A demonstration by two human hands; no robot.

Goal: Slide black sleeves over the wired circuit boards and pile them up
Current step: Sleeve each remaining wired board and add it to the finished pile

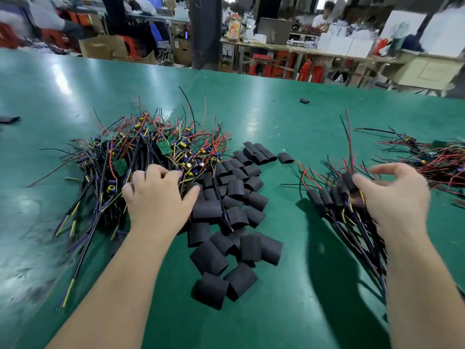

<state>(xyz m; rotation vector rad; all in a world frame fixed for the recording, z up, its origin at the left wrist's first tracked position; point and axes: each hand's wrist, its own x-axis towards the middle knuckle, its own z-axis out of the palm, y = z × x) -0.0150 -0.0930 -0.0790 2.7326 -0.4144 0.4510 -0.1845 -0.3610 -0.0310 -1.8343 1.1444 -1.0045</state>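
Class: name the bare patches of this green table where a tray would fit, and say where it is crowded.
Bare: the far strip of table beyond the board pile; the lane between the loose sleeves and the sleeved pile; the near edge between the forearms. Crowded: both piles and the wire heap far right.

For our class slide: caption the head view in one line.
Left hand on the unsleeved boards beside loose black sleeves; right hand holds a sleeved board above the finished pile.
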